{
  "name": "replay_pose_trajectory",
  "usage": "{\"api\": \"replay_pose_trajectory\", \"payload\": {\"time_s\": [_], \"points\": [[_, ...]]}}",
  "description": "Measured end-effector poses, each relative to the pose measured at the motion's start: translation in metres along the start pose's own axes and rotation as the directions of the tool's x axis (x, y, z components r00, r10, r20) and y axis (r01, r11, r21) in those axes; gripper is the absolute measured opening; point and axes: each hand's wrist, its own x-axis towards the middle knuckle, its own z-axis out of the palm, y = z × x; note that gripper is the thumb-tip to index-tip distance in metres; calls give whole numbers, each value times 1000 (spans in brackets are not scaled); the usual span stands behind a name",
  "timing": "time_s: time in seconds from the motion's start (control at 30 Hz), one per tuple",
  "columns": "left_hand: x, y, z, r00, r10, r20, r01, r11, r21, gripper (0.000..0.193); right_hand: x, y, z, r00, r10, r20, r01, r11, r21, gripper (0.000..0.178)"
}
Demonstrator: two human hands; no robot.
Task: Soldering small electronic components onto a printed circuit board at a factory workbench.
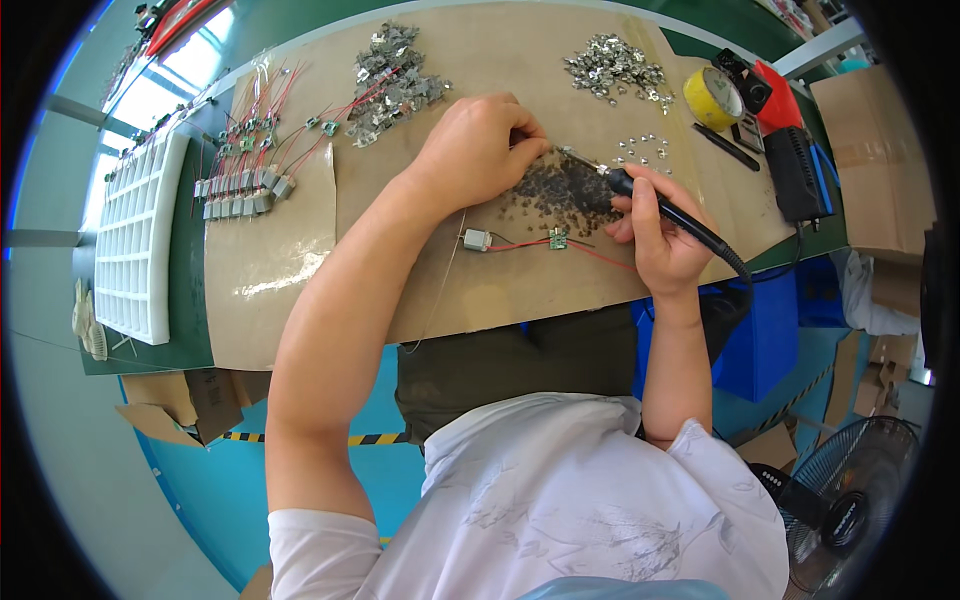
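My right hand [665, 225] grips a black soldering iron [690, 222] like a pen, its metal tip slanting up and left. The tip ends close to the pinched fingers of my left hand [482, 145]. From under that hand a thin solder wire [447, 270] trails down past the table edge; its end at the fingertips is hidden. Beneath both hands spreads a dark scorched patch [570, 190] with brown specks. Just below it lies a small motor [477, 240], wired to a little green circuit board [558, 239]; a red wire runs on toward my right hand.
Grey metal tabs [390, 85] and silver metal pieces [615, 68] lie heaped at the back. Wired motors [240, 192] sit left, beside a white compartment tray [140, 240]. Yellow tape [713, 98], a black pen [726, 147] and a black box [797, 175] are at right.
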Motion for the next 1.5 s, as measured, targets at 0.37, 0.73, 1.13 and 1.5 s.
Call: {"api": "replay_pose_trajectory", "payload": {"time_s": [0.37,0.73,1.13,1.5], "points": [[0,1,0,1000,-5,-1,5,999,-36,14,-3,1,-1,999,-33,-21,33,999,22,17],[0,0,-1,1000,9,3,-10,999,31,15,0,-2,1,1000,-3,4,3,1000,13,17],[1,3,-6,987,-156,-44,147,977,-155,19,-8,-21,-2,980,-168,105,182,974,-135,24],[5,6,-23,930,-270,250,368,667,-648,24,-21,-35,7,892,-309,330,418,841,-342,52]]}}
